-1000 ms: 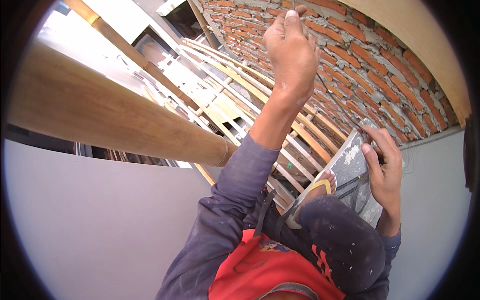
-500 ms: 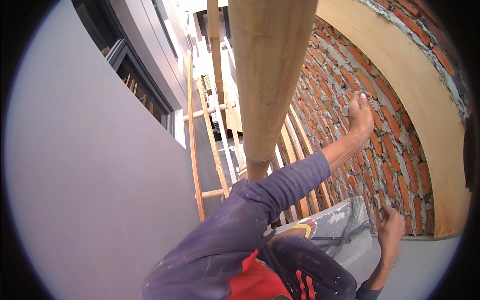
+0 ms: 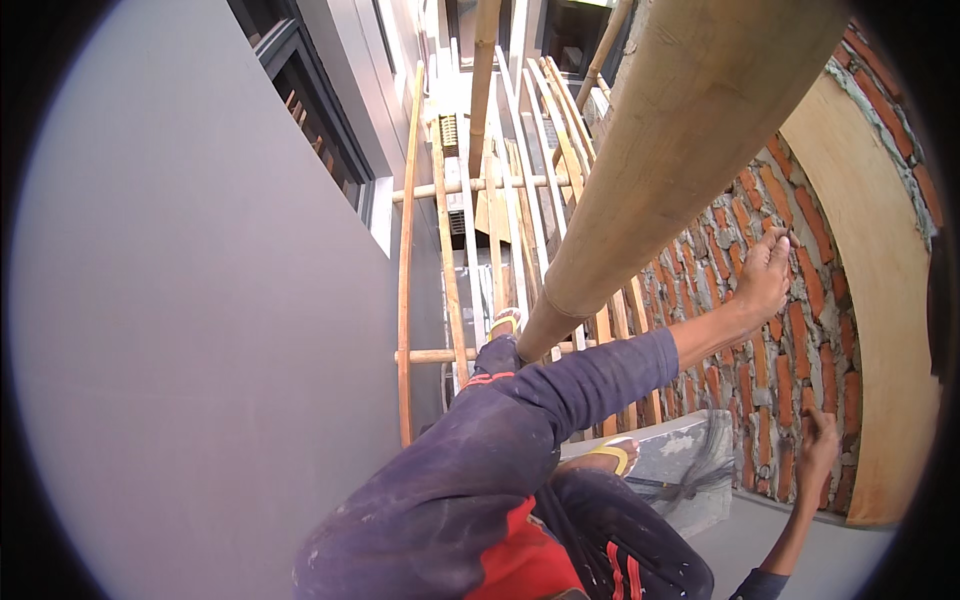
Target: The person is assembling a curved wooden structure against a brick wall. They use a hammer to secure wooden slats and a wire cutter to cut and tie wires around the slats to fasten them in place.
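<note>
My left hand [image 3: 765,278] is in front of the rough brick wall [image 3: 755,385], its fingers pinched together. Whatever they hold, if anything, is too small to make out. Lower down, my right hand [image 3: 820,448] is close to the same wall with its fingers curled in; what is between them cannot be seen. A thick bamboo pole [image 3: 665,165] slants across the view, and my left forearm passes in front of its lower end. On the right, a pale curved wooden board [image 3: 850,200] borders the bricks.
Beneath me, long wooden strips [image 3: 450,270] lie across bamboo crosspieces [image 3: 430,356], with gaps between them. One sandalled foot [image 3: 505,322] is on the strips, the other [image 3: 612,457] by a grey, plaster-stained slab [image 3: 690,460] with dark thin strands. A smooth grey wall [image 3: 200,330] with windows rises at left.
The view has shifted, so the pole now leans to the right and more strips show. Both hands appear farther right and lower, still beside the bricks with fingers bent.
</note>
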### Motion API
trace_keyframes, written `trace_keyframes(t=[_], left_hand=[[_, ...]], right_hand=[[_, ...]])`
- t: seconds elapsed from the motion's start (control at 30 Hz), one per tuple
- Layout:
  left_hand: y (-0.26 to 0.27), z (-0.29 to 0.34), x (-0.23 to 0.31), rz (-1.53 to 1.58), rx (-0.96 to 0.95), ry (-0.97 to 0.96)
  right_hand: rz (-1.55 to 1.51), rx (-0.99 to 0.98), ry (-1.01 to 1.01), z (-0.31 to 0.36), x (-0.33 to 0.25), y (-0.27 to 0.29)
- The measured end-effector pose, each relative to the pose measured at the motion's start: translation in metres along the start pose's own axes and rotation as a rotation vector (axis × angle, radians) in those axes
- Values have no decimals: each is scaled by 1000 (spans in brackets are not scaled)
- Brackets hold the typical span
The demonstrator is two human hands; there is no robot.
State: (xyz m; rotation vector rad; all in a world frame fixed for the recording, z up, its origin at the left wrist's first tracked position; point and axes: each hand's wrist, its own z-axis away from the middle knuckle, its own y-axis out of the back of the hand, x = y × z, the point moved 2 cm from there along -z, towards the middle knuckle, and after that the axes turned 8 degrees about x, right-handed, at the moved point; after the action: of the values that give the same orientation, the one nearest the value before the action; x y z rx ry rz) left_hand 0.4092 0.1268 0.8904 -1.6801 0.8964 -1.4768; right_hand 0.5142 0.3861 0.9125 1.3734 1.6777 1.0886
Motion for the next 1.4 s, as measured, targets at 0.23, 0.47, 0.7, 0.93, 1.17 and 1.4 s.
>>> trace_keyframes(t=[0.23, 0.47, 0.7, 0.93, 1.17, 1.4], left_hand=[[23, -37, 1, -43, 285, 35], [63, -16, -19, 16, 395, 226], [62, 4, -15, -104, 305, 65], [94, -46, 32, 199, 659, -156], [104, -58, -7, -433, 793, -529], [92, -28, -25, -19, 556, 21]], right_hand=[[-1065, -574, -213, 58, -102, -9], [-567, 421, 89, 2, -40, 24], [-287, 29, 88, 25, 20, -83], [-534, -69, 0, 61, -72, -84], [-493, -604, 222, 56, -74, -53], [-583, 207, 89, -3, -53, 77]])
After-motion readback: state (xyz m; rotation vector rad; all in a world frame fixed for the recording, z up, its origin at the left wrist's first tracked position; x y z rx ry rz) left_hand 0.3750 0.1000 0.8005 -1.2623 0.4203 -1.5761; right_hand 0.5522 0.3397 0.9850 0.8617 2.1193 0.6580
